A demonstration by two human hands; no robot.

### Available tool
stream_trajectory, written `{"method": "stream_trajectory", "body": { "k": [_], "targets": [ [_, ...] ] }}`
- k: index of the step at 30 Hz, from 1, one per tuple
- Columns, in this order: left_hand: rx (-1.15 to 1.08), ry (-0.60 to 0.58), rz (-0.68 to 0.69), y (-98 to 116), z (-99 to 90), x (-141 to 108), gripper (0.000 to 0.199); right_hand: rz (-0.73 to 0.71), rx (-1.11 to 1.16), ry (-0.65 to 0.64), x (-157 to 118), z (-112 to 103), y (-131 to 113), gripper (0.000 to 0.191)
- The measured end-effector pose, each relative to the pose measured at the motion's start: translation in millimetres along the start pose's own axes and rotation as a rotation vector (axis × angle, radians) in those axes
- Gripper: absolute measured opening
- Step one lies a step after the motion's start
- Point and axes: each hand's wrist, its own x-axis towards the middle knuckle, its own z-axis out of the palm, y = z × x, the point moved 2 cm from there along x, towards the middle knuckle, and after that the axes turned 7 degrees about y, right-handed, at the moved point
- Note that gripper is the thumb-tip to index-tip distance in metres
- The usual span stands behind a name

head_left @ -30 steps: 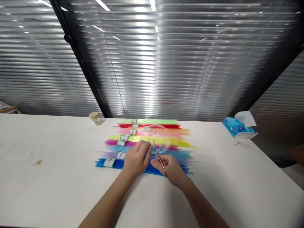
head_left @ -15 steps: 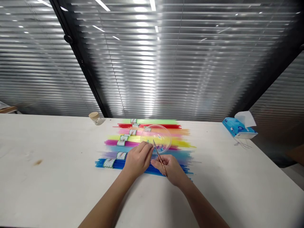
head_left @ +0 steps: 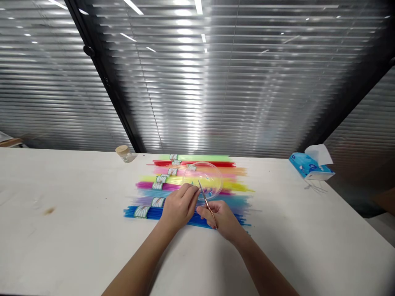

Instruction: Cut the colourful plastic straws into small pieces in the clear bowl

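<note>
Minding the gap between the two hands matters most here, I judge. From my remote seat I see the left hand (head_left: 179, 205) at the near-left edge of the clear plastic bowl (head_left: 221, 183), its fingers pressed together at the tips; I cannot tell whether they pinch anything, since any such piece is too small to make out. The right hand (head_left: 224, 220), nearer me than the bowl, has its fingers curled around slim copper-handled scissors (head_left: 207, 204), whose points reach up over the bowl just beside the left fingertips. The blades show as one thin line, so I cannot tell whether they are parted. Small coloured bits (head_left: 210, 192) lie inside the bowl, and banded bundles of thin sticks, the dark-blue bundle (head_left: 202, 222) nearest, spread on the table (head_left: 77, 230) beneath and around it. To do this well, I would steady both wrists, angle the points away from the left fingertips, and work above the bowl's middle, so anything loose drops inside.
</note>
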Motion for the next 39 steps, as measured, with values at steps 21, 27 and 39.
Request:
{"method": "stream_trajectory", "body": {
  "k": [21, 27, 39],
  "targets": [
    [0.074, 0.003, -0.035, -3, 4.0, -2, 0.01, -0.112, 0.283, 0.301, 2, -15, -11, 0.054],
    [0.034, 0.014, -0.068, -5, 5.9, -4, 0.008, -0.097, 0.354, 0.457, 5, -30, -10, 0.054],
    [-0.507, -0.141, -1.023, -33, 18.4, -8, 0.068, -0.041, 0.131, 0.791, 27, -82, 15, 0.043]
  ]
}}
